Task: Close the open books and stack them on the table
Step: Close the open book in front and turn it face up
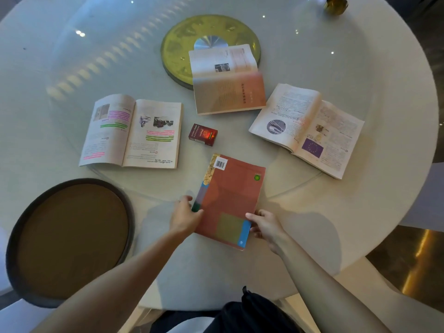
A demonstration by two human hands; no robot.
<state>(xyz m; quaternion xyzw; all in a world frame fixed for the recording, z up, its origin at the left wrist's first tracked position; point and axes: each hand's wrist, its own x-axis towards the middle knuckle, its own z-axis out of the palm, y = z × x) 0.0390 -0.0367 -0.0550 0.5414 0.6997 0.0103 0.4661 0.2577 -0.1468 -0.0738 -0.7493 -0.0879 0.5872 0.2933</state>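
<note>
A closed orange-red book point(230, 200) with a barcode lies back cover up near the table's front. My left hand point(185, 217) grips its left edge and my right hand point(264, 227) grips its lower right corner. An open book with pink and green highlighting point(134, 133) lies flat at the left. Another open book showing a blue flag picture point(310, 128) lies at the right. A third book point(228, 80) at the back is partly open, its orange cover raised and blurred over the pages.
A small dark red box point(203, 135) stands between the books. A round brown tray with a dark rim point(69, 239) sits at the front left. A gold turntable disc point(177, 46) lies in the round white table's point(360, 56) centre, a brass object point(335, 4) far back.
</note>
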